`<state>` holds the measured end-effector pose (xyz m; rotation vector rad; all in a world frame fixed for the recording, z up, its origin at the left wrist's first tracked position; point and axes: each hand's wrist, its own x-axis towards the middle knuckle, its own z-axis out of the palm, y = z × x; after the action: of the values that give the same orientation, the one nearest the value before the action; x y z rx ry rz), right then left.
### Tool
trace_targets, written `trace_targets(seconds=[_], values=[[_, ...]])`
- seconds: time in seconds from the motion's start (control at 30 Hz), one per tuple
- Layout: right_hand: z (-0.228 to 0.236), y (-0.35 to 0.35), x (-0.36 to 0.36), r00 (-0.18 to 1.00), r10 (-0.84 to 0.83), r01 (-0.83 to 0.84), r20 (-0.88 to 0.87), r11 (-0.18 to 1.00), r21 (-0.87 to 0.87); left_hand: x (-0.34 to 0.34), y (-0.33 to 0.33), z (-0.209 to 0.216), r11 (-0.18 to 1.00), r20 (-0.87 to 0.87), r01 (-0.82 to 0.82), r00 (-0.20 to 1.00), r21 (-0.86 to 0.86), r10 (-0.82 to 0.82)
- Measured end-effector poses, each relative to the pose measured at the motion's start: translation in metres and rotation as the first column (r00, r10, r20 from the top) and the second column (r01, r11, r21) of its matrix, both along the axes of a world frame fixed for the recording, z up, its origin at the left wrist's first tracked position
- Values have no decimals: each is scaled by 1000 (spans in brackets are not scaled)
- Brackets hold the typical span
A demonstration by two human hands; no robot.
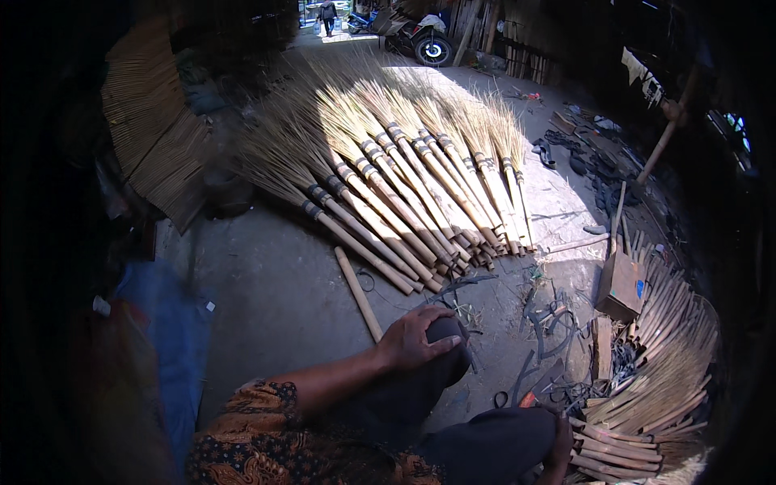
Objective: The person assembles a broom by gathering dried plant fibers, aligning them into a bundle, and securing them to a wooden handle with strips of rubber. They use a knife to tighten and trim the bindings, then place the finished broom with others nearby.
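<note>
My left hand (419, 339) lies over my left knee, thumb apart from the fingers, holding nothing. Just beyond it a single bamboo stick (356, 293) rests on the floor. At my right knee is my right hand (558, 440), in shadow at the knee's outer side; its fingers cannot be made out. Ahead, a large fanned pile of stick brooms (412, 182) covers the floor, bamboo handles toward me, bristles away, with dark bands at their necks. Close to my right hand lies a bundle of short curved handles (616, 447).
Dark rubber strips (550, 327) are scattered on the floor right of my knee. A wooden box (622, 285) stands beside loose sticks (671, 319). Sandals (544, 153) lie farther back. A motorcycle (431, 47) and a walking person (327, 16) are at the far end. A slatted mat (153, 121) leans left.
</note>
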<state>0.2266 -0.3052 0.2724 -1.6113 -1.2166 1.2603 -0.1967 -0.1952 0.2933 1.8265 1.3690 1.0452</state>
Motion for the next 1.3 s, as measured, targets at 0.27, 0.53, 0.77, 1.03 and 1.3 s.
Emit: trace_targets(seconds=[0.27, 0.53, 0.77, 1.03, 1.3], values=[[24, -71, 1, 978, -181, 206, -100, 896, 393, 2, -10, 6, 979, -229, -56, 968, 194, 100], [39, -117, -23, 582, -326, 137, 745, 942, 305, 17, 8, 3, 952, -452, 189, 890, 239, -63], [39, -134, -18, 496, -392, 333, 775, 910, 247, 31, 26, -6, 941, -511, 298, 841, 160, -179], [38, -96, 17, 612, -348, 317, 711, 931, 183, 91, 68, 0, 872, -624, 488, 688, 20, -371], [31, -41, 75, 775, -268, 328, 573, 945, -3, 155, 158, 13, 686, -610, 611, 384, -395, -693]])
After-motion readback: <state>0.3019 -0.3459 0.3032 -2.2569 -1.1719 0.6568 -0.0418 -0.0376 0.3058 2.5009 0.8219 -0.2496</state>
